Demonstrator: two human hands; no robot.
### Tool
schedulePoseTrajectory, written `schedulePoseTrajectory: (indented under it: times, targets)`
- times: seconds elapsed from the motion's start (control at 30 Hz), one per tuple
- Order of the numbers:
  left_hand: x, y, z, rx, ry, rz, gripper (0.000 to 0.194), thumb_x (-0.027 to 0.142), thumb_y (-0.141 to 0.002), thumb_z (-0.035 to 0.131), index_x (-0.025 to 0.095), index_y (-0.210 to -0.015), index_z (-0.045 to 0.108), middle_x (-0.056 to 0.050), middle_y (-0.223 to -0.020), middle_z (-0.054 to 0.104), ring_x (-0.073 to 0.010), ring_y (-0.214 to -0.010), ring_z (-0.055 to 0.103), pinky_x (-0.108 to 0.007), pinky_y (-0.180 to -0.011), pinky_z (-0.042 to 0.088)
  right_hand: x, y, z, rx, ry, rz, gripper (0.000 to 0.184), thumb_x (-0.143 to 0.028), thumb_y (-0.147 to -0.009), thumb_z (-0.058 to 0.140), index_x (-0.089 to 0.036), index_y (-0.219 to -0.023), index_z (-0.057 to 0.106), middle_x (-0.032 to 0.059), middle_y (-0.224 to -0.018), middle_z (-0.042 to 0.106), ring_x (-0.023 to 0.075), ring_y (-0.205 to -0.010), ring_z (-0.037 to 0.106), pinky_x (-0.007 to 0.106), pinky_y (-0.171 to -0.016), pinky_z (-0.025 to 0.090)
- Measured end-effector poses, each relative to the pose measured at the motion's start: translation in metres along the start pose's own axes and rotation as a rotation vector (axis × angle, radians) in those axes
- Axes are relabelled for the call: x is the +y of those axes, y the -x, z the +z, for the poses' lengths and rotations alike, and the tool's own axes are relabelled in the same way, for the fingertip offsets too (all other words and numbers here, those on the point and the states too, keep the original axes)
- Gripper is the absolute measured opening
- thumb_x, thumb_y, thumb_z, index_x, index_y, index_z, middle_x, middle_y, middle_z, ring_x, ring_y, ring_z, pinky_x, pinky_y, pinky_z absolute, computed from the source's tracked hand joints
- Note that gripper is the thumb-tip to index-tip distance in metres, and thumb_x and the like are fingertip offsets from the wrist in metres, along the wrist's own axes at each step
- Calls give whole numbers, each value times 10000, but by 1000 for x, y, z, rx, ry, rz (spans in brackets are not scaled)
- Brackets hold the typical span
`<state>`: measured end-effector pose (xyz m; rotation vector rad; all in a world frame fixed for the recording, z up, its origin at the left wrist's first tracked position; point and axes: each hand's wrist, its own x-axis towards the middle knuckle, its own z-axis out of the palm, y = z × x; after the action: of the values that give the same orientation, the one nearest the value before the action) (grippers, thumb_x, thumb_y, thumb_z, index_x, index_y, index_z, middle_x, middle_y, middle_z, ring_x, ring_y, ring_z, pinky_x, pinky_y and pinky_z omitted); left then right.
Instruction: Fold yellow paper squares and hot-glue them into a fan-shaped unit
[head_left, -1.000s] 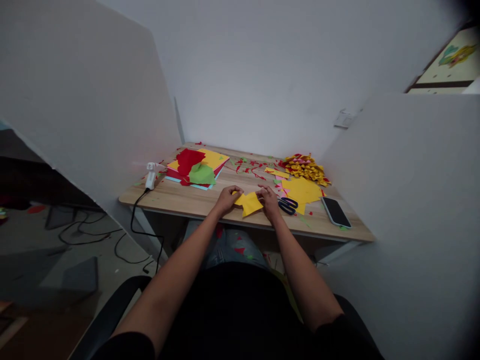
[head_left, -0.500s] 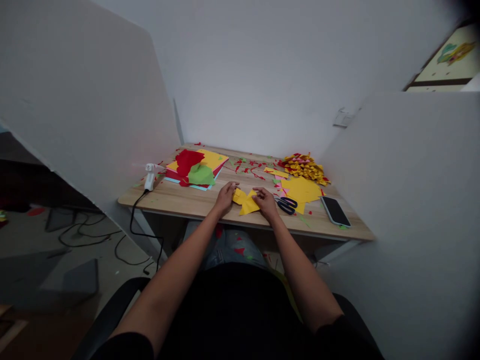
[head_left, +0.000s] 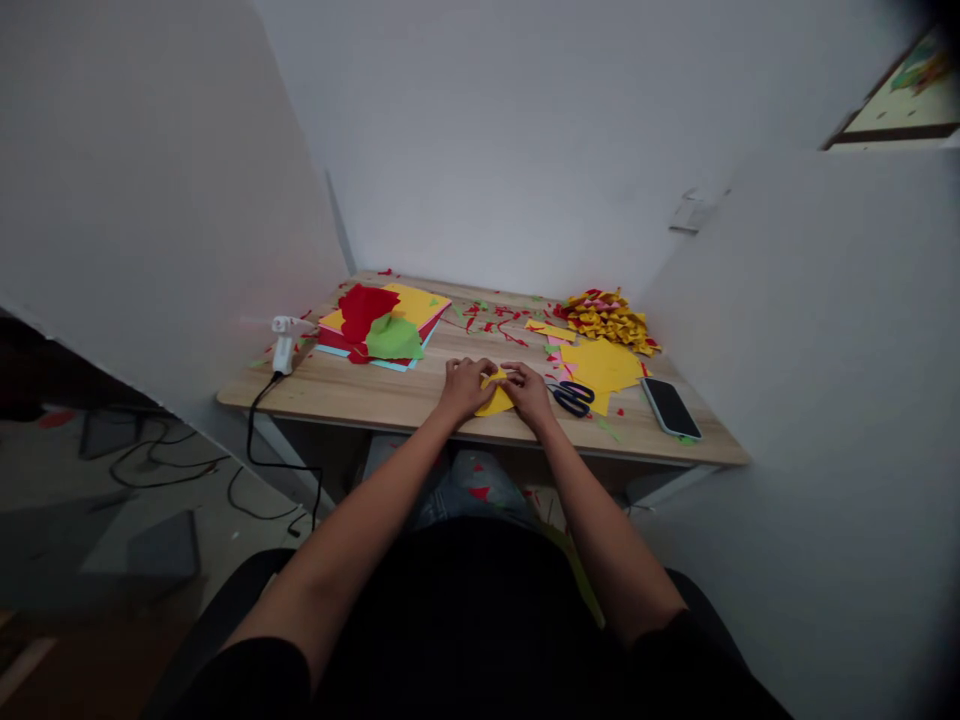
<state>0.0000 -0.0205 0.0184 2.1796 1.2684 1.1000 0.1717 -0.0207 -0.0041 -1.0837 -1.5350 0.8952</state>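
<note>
Between my hands, at the table's front edge, is a piece of yellow paper (head_left: 495, 402), partly covered by my fingers. My left hand (head_left: 466, 387) is curled over its left side, fingertips pressed on the paper. From the right, my right hand (head_left: 527, 390) pinches the paper's upper part, its fingers close to those of my left hand. Just right of my right hand lie scissors (head_left: 574, 398) with dark handles; their blades are partly hidden. Behind them are larger yellow sheets (head_left: 604, 365) with a jagged outline.
Stacked coloured sheets (head_left: 420, 302) with red and green pieces lie at the left, near a white glue gun (head_left: 283, 345) on a black cord. Red scraps (head_left: 487, 325) litter the back. A folded yellow paper heap (head_left: 611, 318) and a phone (head_left: 672, 408) are at the right.
My left hand has moved right and over the yellow paper, closer to my right hand. Less of the paper shows now. The camera view has shifted slightly.
</note>
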Motion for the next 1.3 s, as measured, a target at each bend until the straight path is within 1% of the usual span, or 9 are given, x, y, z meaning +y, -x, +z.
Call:
schedulePoseTrajectory:
  times: [0.13,0.23,0.33,0.43,0.53,0.67,0.8,1.07,1.3]
  targets:
    - [-7,0,3,-16,-1,-38,330,441,-942,626,158,-1106,667,-90,-1197,664,-247,-1169,602,-520,-1069,439,-4,2,0,-14,2,-4,323,-376,-959,628,-167,-1205,616,61,-1112,676,166,-890,674,358,-774,590]
    - [-13,-3,3,-9,48,-81,337,454,-938,627,155,-1088,674,-91,-1201,669,-250,-1186,597,-525,-1085,420,-7,3,1,-36,33,-10,312,-373,-961,626,-171,-1199,623,61,-1114,678,167,-901,673,363,-789,589]
    - [-19,-6,3,6,112,-113,316,425,-940,633,154,-1097,668,-93,-1210,662,-245,-1168,606,-509,-1055,456,-9,3,2,-51,81,-14,312,-371,-960,626,-171,-1200,624,59,-1110,677,169,-905,672,370,-799,587]
    - [-21,-7,2,20,167,-135,302,396,-944,635,154,-1124,657,-92,-1204,656,-233,-1123,622,-482,-1003,504,-8,3,2,-26,108,-15,336,-373,-961,625,-173,-1230,608,63,-1126,672,175,-916,673,379,-807,587]
    - [-22,-5,1,48,222,-159,329,386,-953,626,155,-1186,632,-95,-1216,645,-226,-1088,635,-460,-954,539,-5,2,2,-16,109,-9,337,-374,-959,627,-170,-1227,608,65,-1134,671,178,-926,674,383,-811,588]
    - [-23,-4,0,89,295,-187,335,383,-962,614,160,-1211,622,-98,-1226,642,-216,-1062,646,-439,-924,560,1,-1,1,-32,124,7,300,-373,-956,632,-164,-1171,633,65,-1135,674,180,-941,673,383,-819,587]
    - [-23,-4,1,104,332,-197,339,387,-963,613,159,-1215,622,-99,-1226,645,-216,-1061,650,-440,-924,562,2,-1,0,-40,179,12,296,-378,-951,639,-159,-1150,641,60,-1121,677,181,-936,673,379,-810,587]
    - [-20,-1,-1,45,253,-185,316,382,-963,613,161,-1188,634,-95,-1214,650,-214,-1062,647,-441,-935,555,2,2,-2,-29,235,-22,287,-386,-954,633,-162,-1133,648,57,-1112,679,180,-933,672,376,-812,586]
    - [-11,0,-8,-10,153,-146,300,389,-963,613,164,-1156,649,-91,-1199,659,-212,-1062,647,-443,-948,548,1,2,-2,-3,242,-49,288,-389,-956,630,-162,-1132,646,56,-1102,681,177,-923,673,375,-808,586]
